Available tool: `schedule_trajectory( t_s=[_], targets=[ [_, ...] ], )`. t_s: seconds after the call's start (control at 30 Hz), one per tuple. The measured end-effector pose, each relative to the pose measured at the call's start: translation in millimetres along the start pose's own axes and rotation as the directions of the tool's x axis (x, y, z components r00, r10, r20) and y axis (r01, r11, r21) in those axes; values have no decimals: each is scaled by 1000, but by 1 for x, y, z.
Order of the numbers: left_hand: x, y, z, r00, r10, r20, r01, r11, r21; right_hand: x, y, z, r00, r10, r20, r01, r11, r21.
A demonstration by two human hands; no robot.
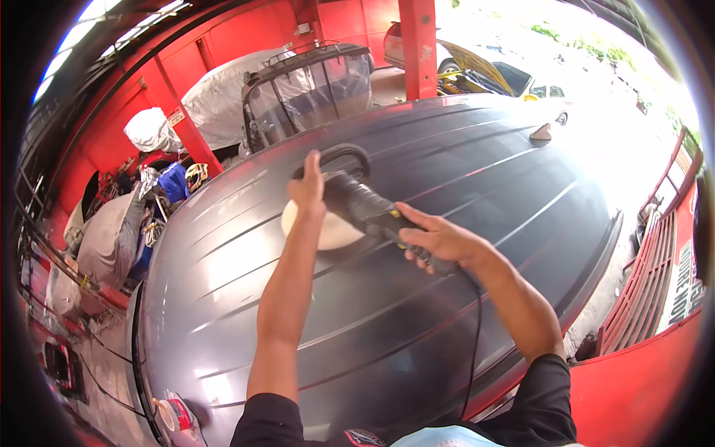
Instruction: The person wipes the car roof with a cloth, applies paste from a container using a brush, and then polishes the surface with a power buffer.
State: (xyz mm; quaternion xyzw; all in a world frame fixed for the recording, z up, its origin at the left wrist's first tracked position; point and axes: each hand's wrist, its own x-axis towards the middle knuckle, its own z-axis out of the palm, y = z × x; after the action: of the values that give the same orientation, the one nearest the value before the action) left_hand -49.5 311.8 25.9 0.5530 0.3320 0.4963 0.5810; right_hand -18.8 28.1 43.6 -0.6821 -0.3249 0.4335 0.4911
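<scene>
A black car polisher (365, 205) with a pale round pad (328, 227) rests on the grey ribbed roof of a vehicle (387, 320). My left hand (309, 185) is wrapped around the looped front handle (350, 154) of the polisher. My right hand (439, 237) grips the rear of its body, thumb on top. From the back end a black power cord (477, 335) runs down across the roof toward me. Most of the pad's underside is hidden against the roof.
A red-and-white tub (173, 414) sits at the roof's lower left. Near the far right edge rises a roof antenna fin (541, 132). A red post (418, 48), a covered vehicle (309, 89) and a red metal grille (633, 298) surround the vehicle.
</scene>
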Motion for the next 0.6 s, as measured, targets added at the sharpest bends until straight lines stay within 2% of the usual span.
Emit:
schedule_trajectory(
  t_s=[0.03, 0.23, 0.27, 0.3, 0.33, 0.37, 0.43, 0.5, 0.6],
  targets=[
    [-10, 6, 11, 999, 30, 10, -31, 998, 51, -2, 2, -10, 1000, -2, 5, 1, 999, 53],
    [-24, -29, 82, 996, 56, 73, -55, 998, -25, -26, 19, -32, 977, 16, -214, -9, 999, 34],
    [-30, -35, 90, 993, 61, 101, -55, 997, -59, -29, 25, -32, 982, 15, -187, -10, 1000, 27],
    [-35, -38, 96, 989, 65, 131, -53, 994, -91, -32, 30, -31, 966, -2, -258, 6, 1000, 14],
    [-46, -32, 99, 987, 48, 154, -27, 990, -135, -37, 35, -27, 944, -16, -331, 18, 1000, 3],
    [-60, -23, 101, 984, 31, 178, 2, 984, -180, -45, 36, -20, 951, -10, -309, 11, 1000, 2],
    [-76, -25, 112, 959, -25, 281, 87, 974, -210, -68, 36, -8, 881, 4, -474, -15, 1000, -19],
    [-95, -35, 128, 912, 116, 393, -30, 976, -217, -99, 40, -6, 870, 24, -493, -15, 1000, 22],
    [-131, -15, 129, 910, 35, 413, 6, 995, -100, -114, 71, -6, 834, 30, -551, -6, 999, 47]
  ],
)
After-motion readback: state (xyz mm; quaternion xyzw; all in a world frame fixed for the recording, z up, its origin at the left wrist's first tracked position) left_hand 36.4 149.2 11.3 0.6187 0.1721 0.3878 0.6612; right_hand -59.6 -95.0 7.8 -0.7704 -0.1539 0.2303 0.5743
